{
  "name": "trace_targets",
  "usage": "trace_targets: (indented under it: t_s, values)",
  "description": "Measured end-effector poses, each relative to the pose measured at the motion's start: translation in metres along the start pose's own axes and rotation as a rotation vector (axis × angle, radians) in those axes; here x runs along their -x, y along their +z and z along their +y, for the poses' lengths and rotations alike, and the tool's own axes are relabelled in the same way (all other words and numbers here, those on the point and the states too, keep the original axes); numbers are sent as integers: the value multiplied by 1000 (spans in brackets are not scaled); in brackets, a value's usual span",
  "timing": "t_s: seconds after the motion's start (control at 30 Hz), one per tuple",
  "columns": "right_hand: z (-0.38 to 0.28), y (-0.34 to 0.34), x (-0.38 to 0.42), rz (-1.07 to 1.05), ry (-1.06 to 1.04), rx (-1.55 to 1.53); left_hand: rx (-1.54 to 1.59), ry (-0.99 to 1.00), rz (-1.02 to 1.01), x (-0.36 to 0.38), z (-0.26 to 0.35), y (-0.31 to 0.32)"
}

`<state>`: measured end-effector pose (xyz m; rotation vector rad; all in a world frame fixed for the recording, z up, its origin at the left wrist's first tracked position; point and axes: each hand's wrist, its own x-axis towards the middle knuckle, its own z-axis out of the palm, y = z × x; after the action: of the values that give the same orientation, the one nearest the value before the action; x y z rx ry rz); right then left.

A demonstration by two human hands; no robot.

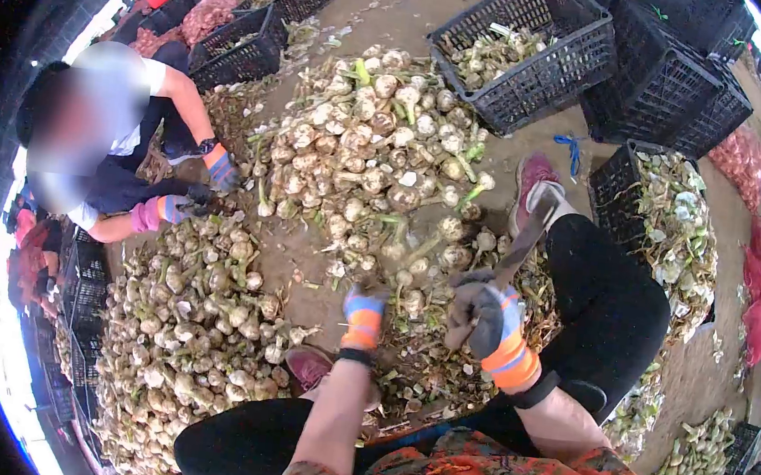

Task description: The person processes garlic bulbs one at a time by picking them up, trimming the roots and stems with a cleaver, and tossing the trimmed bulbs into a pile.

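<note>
My left hand (364, 314), in an orange and blue striped glove, is low over the ground at the near edge of a heap of garlic bulbs (372, 136). Its fingers look closed, and whatever they hold is hidden. My right hand (493, 326), gloved the same way with dark grey fingers, is closed around a long flat dark blade (527, 242) that slants up toward my right shoe (532, 183). Single bulbs with stalks, such as a garlic bulb (413, 303), lie between my hands. Trimmed leaves and peelings (430, 384) cover the ground below them.
A co-worker (125, 130) in striped gloves crouches at the left, beside a second garlic heap (188, 329). Black crates stand around: a crate with some garlic (529, 78), stacked crates (661, 81), and a crate overflowing with trimmings (619, 187). Red mesh sacks (743, 167) lie at the right.
</note>
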<state>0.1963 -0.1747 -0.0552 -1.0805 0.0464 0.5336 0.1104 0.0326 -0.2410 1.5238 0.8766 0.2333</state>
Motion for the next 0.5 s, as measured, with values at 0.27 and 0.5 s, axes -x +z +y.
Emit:
trace_targets:
  t_s: [0.27, 0.5]
  values:
    - [-34, 8, 7, 60, 145, 77, -90, -53, -67, -21, -18, 34]
    - [-48, 11, 16, -104, -228, 411, 71, -309, -51, -50, -34, -13]
